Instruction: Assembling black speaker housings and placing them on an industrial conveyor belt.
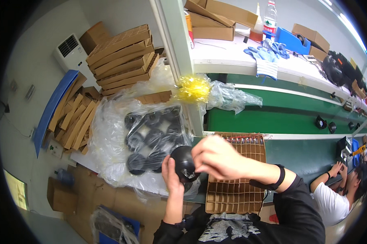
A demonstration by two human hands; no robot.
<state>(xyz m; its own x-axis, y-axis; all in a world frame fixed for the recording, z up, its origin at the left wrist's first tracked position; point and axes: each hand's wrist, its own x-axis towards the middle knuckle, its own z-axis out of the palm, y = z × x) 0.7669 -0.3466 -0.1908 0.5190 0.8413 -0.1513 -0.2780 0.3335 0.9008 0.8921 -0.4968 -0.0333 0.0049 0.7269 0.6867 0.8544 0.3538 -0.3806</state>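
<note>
A black, rounded, cup-like part [182, 157] with a shiny opening is gripped in my left hand [173, 175], thumb and fingers along its side. My right hand [216, 156] is curled with its fingers pinched at the part's right edge; what they hold, if anything, is hidden. Left of my hands, several black round parts [154, 138] sit in rows under clear plastic film [110, 142]. Below my right forearm stands a box with a cardboard divider grid [234, 195], small metallic pieces showing along its far row.
A green conveyor belt [265, 122] runs to the right behind a frame post with yellow strapping [195, 89]. Above it, a shelf [216, 51] bears gloves [267, 53], a bottle [269, 20] and a blue tape dispenser [293, 40]. Cardboard stacks [122, 61] rise left; a co-worker [334, 199] sits right.
</note>
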